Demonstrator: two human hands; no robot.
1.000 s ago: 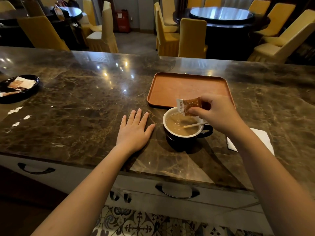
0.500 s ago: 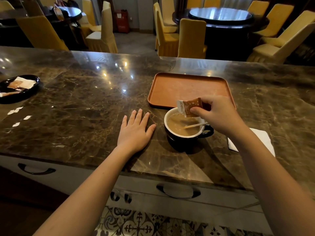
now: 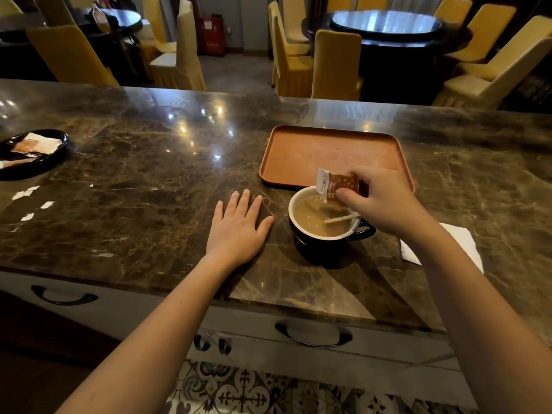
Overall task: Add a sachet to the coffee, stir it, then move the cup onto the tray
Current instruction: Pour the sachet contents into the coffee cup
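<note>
A dark cup (image 3: 316, 245) with a white inside holds milky coffee and stands on the marble counter. A thin wooden stirrer (image 3: 340, 219) leans in it. My right hand (image 3: 385, 201) pinches a brown and white sachet (image 3: 336, 184) tilted over the cup's far rim. My left hand (image 3: 239, 228) lies flat on the counter just left of the cup, fingers spread. An orange-brown tray (image 3: 298, 153) lies right behind the cup.
A white napkin (image 3: 461, 239) lies right of the cup, partly under my forearm. A black dish (image 3: 44, 158) with more sachets sits at the far left, with small paper scraps (image 3: 28, 204) near it. Yellow chairs and round tables stand beyond the counter.
The sachet in my right hand has tipped slightly lower over the cup. My left hand has stayed flat on the counter.
</note>
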